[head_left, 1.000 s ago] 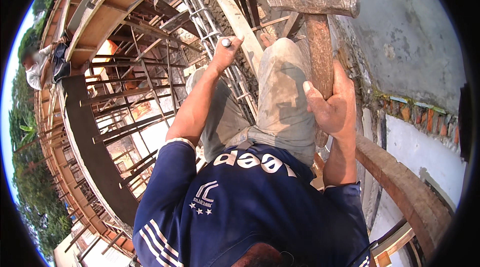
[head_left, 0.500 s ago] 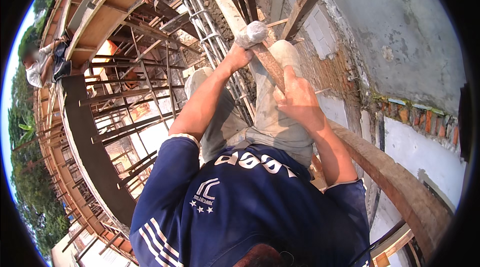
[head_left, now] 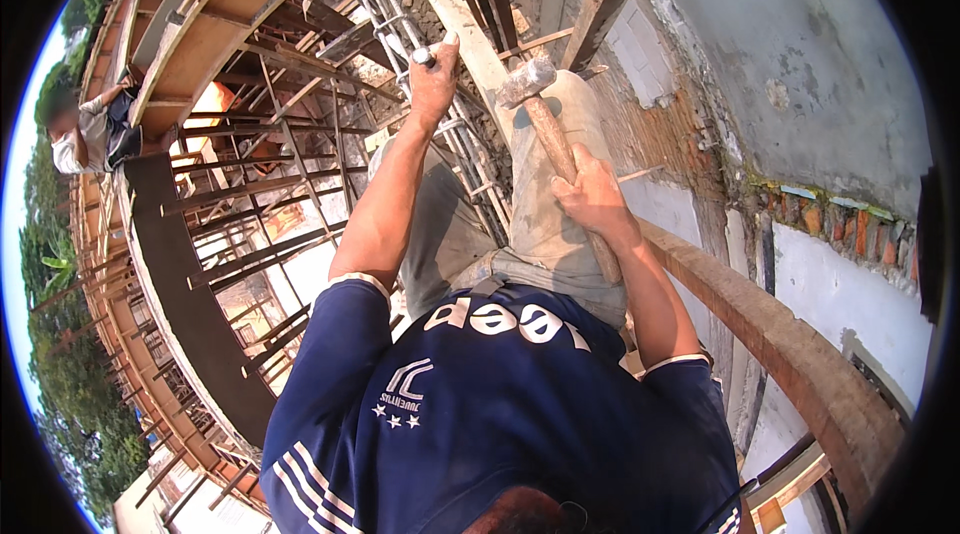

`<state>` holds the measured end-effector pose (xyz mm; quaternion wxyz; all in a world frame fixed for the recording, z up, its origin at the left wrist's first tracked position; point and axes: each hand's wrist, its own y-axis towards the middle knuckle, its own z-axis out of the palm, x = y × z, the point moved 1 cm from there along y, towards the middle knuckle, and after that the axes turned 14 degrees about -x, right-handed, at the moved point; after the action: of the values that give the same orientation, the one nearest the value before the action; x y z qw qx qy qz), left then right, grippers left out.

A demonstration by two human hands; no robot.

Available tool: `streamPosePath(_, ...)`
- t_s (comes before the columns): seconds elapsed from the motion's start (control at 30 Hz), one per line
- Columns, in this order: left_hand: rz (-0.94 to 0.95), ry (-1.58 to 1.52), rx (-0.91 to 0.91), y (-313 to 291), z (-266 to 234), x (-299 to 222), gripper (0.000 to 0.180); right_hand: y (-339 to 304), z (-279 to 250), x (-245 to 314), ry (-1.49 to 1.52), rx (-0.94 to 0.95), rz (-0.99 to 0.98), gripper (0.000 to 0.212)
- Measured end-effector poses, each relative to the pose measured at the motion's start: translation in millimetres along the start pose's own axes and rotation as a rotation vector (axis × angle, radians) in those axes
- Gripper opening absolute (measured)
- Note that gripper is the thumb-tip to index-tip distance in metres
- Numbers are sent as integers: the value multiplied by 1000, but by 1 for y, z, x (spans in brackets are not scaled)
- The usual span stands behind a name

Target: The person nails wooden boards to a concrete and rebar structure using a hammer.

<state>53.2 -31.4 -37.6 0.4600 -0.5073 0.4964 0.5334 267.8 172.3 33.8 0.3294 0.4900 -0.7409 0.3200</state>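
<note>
The sledgehammer had a mottled grey head and a reddish-brown handle; the metal rod seemed silvery, though barely visible; the navy jersey bore white stripes and stars; the trousers were stained grey-beige.

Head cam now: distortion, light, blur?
Head view: fisheye bows the timber beam at right, rim goes black; bright light leaves a shadow on the trousers beside the hammer, itself fairly sharp; sky at left nearly washed out; co-worker at left, head blurred.

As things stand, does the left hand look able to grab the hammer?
Probably not: the left hand is closed around a metal rod, though the hammer is nearby in the right hand.
</note>
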Motion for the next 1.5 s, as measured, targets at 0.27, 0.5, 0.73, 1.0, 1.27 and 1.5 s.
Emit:
streamPosePath(0.27,48,305,228,-9,-1,41,45,6,9,-19,28,57,-36,31)
streamPosePath(0.5,53,430,292,-11,33,-14,40,8,2,-11,154,112,163,27)
streamPosePath(0.73,101,326,124,-35,27,-3,32,12,9,-16,137,173,132,29)
streamPosePath(1.0,14,273,169,-31,29,-15,37,18,1,4,257,229,364,31)
streamPosePath(1.27,-57,-142,-88,-16,5,14,45,23,8,-3,349,249,360,39)
streamPosePath(1.5,-99,99,128,-31,-25,59,44,25,8,7,267,227,337,26)
